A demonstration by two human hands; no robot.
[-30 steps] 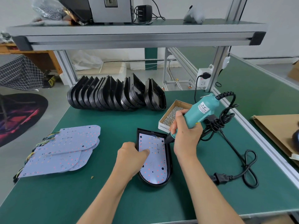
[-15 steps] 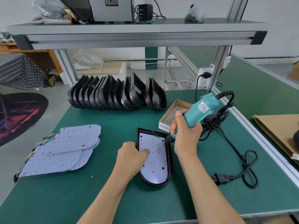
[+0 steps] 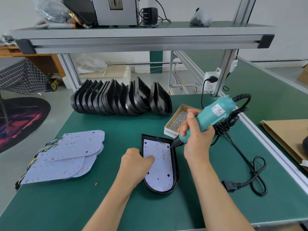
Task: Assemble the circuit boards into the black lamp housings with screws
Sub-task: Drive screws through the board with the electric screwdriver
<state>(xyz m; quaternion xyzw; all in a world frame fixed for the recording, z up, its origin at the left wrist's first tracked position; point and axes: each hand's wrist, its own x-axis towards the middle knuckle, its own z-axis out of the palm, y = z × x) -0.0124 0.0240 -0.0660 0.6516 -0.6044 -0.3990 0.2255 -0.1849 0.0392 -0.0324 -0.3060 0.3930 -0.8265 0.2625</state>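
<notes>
A black lamp housing [image 3: 175, 165] lies flat on the green bench with a pale circuit board [image 3: 160, 170] seated inside it. My left hand [image 3: 135, 164] grips the housing's left rim, thumb pressing on the board. My right hand [image 3: 196, 139] grips a teal electric screwdriver [image 3: 211, 116], its black tip down at the board's upper right corner. A cardboard box of screws [image 3: 178, 118] sits just behind that hand. A row of empty black housings [image 3: 120, 99] stands on edge at the back. Loose circuit boards [image 3: 66, 155] with coloured wires are stacked at the left.
The screwdriver's black cable [image 3: 246, 169] loops over the bench at the right, ending in a plug [image 3: 230, 185]. A wall socket [image 3: 210, 82] hangs on the frame post. An aluminium shelf [image 3: 141, 40] spans overhead. Flat cardboard [image 3: 286, 135] lies on the neighbouring bench.
Almost nothing has moved; both hands stay where they were, and the screwdriver tip remains at the board's upper right corner.
</notes>
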